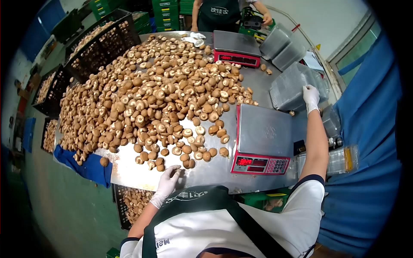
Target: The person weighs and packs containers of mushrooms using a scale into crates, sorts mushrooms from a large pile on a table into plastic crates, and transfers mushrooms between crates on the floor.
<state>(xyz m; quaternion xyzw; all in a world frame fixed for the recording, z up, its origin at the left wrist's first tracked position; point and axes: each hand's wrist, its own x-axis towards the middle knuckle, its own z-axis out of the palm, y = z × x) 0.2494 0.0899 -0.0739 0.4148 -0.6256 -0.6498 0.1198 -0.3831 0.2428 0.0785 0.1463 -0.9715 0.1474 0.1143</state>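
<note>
My right hand (311, 95), in a white glove, reaches out to the right with its fingers bent over the edge of a stack of clear plastic trays (288, 88). My left hand (167, 184), also gloved, is low over the near edge of the metal table, its fingers loosely bent and apart, with nothing visible in them. Just beyond its fingertips lie several loose brown mushrooms (160, 161), at the front of a large heap of mushrooms (150, 92). Between my hands stands a red scale (264, 131) with a bare metal plate and a lit display.
Across the table, a person in a dark apron (219, 13) stands behind a second red scale (236, 43). More clear trays (282, 47) stand at the back right. Black crates of mushrooms (103, 41) line the left side. Another crate (133, 202) sits below the near edge. A blue cloth (81, 165) hangs there.
</note>
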